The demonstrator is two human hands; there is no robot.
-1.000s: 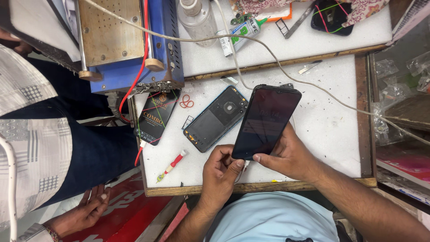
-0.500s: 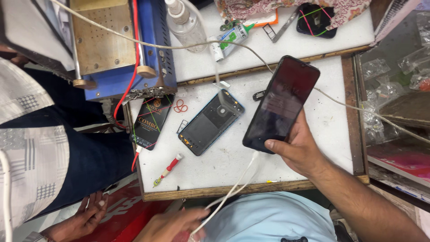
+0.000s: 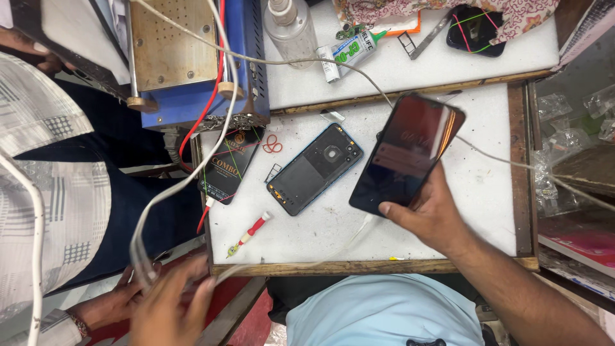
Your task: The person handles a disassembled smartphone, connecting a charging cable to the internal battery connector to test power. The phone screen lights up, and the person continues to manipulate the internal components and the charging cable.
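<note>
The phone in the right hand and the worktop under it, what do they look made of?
The phone in the right hand shows a dark, glossy face that looks like glass: it mirrors light in reddish streaks. The worktop looks like a matte white sheet, maybe foam or plastic, speckled with grime, set in a worn wooden frame with visible grain.

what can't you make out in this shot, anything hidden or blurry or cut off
- Left hand, head view: motion-blurred, so its grip on the white cable is unclear.
- Right hand: palm and fingertips hidden behind the dark phone.
- Phone screen: glare hides its content.
- Clear bottle: top cut off by the edge.
</note>
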